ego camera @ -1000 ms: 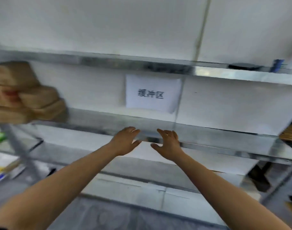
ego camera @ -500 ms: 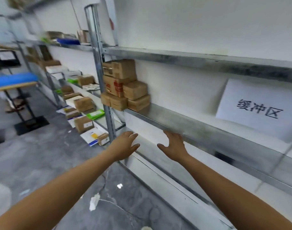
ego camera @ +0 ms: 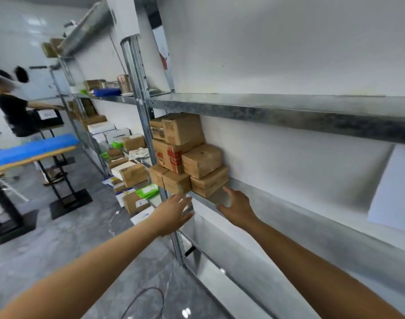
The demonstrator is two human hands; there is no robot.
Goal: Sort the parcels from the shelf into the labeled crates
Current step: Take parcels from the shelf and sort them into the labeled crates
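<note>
As L hand point(ego camera: 173, 210) & R hand point(ego camera: 237, 207) near the boxes point(ego camera: 185, 155): pick not begun, both hold nothing.
Boxes: brown cardboard parcels in approx three tiers at the L end of the shelf point(ego camera: 289, 210), against the wall point(ego camera: 289, 54), just beside the post point(ego camera: 141, 134).
L hand: below & just in front of the btm-front box point(ego camera: 176, 181); fingers straight, roughly together (blurred), prob. not touching it.
R hand: over the shelf edge, just R of the btm-right box point(ego camera: 208, 183); fingers spread, thumb out. Forefinger tip v. near that box; contact can't be told.
Crates: none in view.
Which to take: top box point(ego camera: 182, 128) first. The lower ones carry the rest, so pulling one prob. topples the stack.
Grip: raise both hands, one palm per side, squeeze evenly, lift clear before drawing back.
Risk: btm-front box seems to sit at the very edge; a knock from L hand could tip it off.
Label: turn it face-up while the box is in hand, so the crate match is quick.
</note>
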